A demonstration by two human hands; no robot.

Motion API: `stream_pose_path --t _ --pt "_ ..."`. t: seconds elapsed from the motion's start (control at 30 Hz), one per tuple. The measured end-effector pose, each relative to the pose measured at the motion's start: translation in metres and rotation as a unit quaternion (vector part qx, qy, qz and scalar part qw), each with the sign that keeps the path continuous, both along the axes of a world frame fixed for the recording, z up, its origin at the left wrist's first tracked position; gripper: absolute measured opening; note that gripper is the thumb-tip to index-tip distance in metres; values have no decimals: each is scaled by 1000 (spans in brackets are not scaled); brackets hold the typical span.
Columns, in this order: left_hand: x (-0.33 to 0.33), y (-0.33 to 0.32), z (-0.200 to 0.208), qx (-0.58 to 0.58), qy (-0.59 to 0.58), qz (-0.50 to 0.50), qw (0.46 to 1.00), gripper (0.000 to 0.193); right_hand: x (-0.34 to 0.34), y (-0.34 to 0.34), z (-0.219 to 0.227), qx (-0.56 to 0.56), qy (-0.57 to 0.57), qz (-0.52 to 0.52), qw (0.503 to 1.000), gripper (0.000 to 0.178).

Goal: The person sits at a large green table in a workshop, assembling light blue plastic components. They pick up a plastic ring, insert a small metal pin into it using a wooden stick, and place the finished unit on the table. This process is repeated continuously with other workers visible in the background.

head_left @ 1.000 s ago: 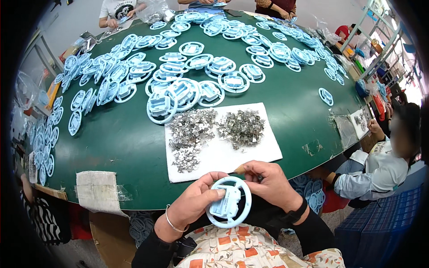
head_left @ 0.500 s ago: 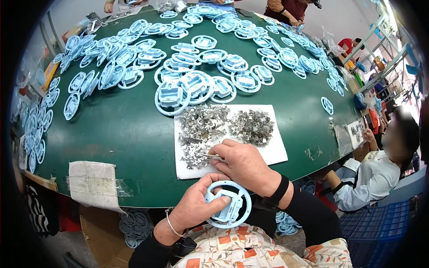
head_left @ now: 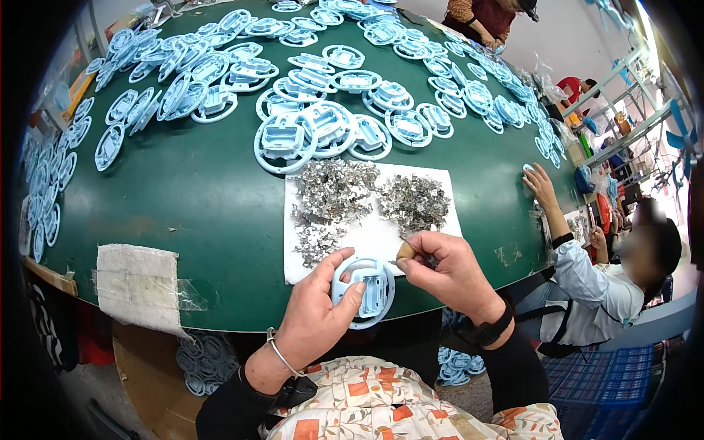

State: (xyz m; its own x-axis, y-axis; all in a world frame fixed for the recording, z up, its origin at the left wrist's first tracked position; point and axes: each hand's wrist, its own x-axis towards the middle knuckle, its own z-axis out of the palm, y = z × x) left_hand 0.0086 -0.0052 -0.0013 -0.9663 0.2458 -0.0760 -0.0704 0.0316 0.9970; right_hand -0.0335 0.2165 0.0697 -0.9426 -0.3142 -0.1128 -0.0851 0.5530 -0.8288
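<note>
My left hand [head_left: 317, 312] is closed on a light blue plastic toy steering wheel [head_left: 375, 290], with the thumb over its front. The wheel's recessed middle faces up, just above the table's near edge. Right beside it, my right hand [head_left: 455, 279] is pinched, fingertips close to the wheel's rim. A thin dark bit shows at those fingertips, too small to name. Beyond both hands, a white foam sheet [head_left: 359, 242] bears two piles of small metal clips, a left pile [head_left: 330, 194] and a right pile [head_left: 414, 202].
Many blue steering wheels [head_left: 286, 139] lie in heaps over the far and left parts of the green table [head_left: 220, 220]. A white cloth pad [head_left: 139, 282] is taped at the near left edge. At right, a seated co-worker [head_left: 601, 286] reaches onto the table; another person [head_left: 484, 22] stands opposite.
My right hand has moved off the metal pieces, back and right toward the wheel. My left hand has raised the wheel slightly and turned it. The co-worker at right has reached out over the table.
</note>
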Motion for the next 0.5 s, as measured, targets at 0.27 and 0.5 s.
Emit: stream_pose_path --t 0.27,0.5 --pt "0 4 -3 -90 71 10 993 49 6 -10 -3 93 97 99 986 9" --pt "-1 1 -2 -76 50 -9 996 54 4 -20 -5 174 171 137 960 13"
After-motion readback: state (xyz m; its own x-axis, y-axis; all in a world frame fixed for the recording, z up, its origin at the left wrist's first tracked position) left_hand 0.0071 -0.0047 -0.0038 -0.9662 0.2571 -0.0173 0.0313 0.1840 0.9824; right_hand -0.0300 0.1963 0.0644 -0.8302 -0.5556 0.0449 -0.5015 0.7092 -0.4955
